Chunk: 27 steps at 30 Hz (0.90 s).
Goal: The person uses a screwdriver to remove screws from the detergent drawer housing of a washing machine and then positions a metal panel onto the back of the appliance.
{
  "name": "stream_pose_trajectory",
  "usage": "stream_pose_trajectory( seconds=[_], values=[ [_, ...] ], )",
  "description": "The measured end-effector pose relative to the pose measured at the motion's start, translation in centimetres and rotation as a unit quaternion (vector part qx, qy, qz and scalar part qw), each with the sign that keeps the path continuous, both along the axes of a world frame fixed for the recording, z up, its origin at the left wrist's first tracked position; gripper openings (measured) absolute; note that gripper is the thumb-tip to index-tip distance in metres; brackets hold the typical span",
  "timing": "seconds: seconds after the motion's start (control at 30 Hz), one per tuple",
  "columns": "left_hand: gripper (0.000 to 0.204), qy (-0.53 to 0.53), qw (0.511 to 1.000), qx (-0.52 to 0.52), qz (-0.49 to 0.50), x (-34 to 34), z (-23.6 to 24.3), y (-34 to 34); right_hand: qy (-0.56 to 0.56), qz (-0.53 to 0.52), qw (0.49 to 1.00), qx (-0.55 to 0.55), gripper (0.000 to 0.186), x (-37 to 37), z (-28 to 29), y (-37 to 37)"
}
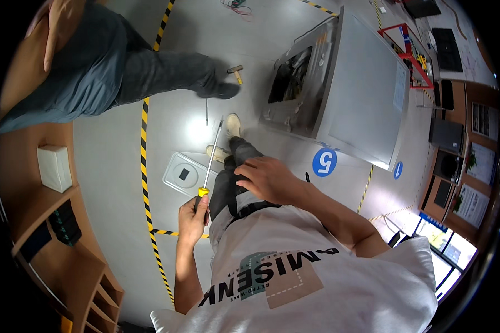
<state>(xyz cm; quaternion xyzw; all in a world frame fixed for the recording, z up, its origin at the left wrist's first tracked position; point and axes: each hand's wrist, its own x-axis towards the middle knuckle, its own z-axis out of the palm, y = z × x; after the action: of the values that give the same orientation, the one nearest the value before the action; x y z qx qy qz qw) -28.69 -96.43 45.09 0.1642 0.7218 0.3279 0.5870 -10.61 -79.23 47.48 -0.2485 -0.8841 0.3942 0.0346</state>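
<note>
My left hand (193,219) grips the black-and-yellow handle of a long screwdriver (211,161), its shaft pointing up the picture toward my beige shoes. My right hand (258,178) is over my thighs, fingers loosely curved and apart, holding nothing visible. On the floor by my feet, left of them, lies a white panel (186,172) with a round part and a dark rectangle. A small hammer (236,75) lies farther ahead, and a thin rod (206,111) is on the floor near another person's foot.
A stainless-steel appliance (361,94) with a dark opening stands at my right. At upper left another person (94,72) stands close. Wooden shelving (94,266) runs along the left; a desk with monitors (447,50), a red frame (414,61) and wooden units (444,188) are far right. Striped tape (144,139) marks the floor.
</note>
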Motion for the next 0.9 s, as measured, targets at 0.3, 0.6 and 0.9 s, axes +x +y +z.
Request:
stream_pose_trajectory(
  seconds=[0.3,0.6,0.9],
  values=[
    [0.053,0.079,0.988,-0.024,-0.13,-4.1,0.8,5.2,0.036,-0.041,0.998,-0.002,0.017,-2.7,-0.5,3.4],
    [0.051,0.194,0.953,-0.012,-0.231,-6.0,2.4,10.1,0.048,-0.064,0.997,-0.018,0.021,-4.4,-1.2,6.9],
    [0.048,0.198,0.919,0.022,-0.339,-9.7,3.3,14.3,0.02,-0.171,0.985,-0.008,0.019,-6.1,-1.3,6.4]
  ],
)
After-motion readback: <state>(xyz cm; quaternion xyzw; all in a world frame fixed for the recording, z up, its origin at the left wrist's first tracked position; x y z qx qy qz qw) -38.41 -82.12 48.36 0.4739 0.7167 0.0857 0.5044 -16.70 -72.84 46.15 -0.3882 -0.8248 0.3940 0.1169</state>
